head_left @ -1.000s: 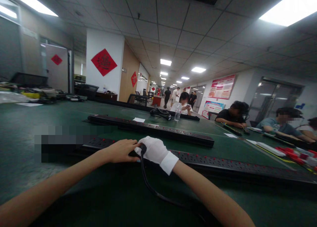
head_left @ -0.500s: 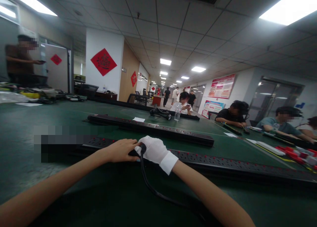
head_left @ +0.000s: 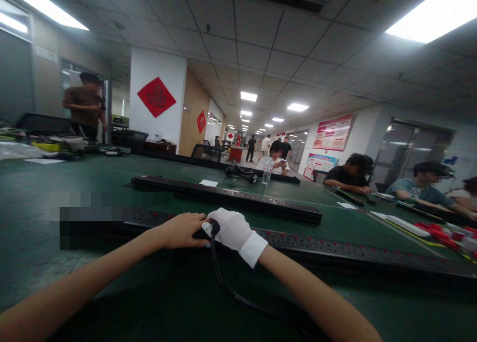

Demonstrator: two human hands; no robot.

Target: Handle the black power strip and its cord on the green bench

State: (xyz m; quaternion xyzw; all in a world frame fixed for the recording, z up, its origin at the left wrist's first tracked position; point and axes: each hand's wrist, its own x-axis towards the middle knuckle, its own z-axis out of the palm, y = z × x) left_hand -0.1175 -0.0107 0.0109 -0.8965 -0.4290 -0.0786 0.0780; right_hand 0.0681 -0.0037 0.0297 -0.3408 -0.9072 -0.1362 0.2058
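Note:
A long black power strip [head_left: 324, 245] with rows of sockets and small red switches lies across the table before me. My bare left hand [head_left: 185, 231] is closed around the strip's body, its fingers over the top and its thumb on the near side. Right beside it, my right hand [head_left: 231, 227], in a white glove, is closed on a black plug [head_left: 215, 227] at the strip's sockets. How far the plug sits in the socket is hidden by the glove. A black power cord [head_left: 227, 285] hangs from the plug and curves toward me and to the right.
Behind lies a second black power strip [head_left: 231, 197]. Farther back are a coiled black cable [head_left: 240, 173], a water bottle [head_left: 266, 175] and a white paper [head_left: 208, 183]. Red and white parts [head_left: 443, 232] lie at the right. Several people sit or stand around the green table [head_left: 93, 178].
Both hands keep nearly the same hold on the strip and plug. A standing person at the far left has moved to the right. The view has shifted slightly.

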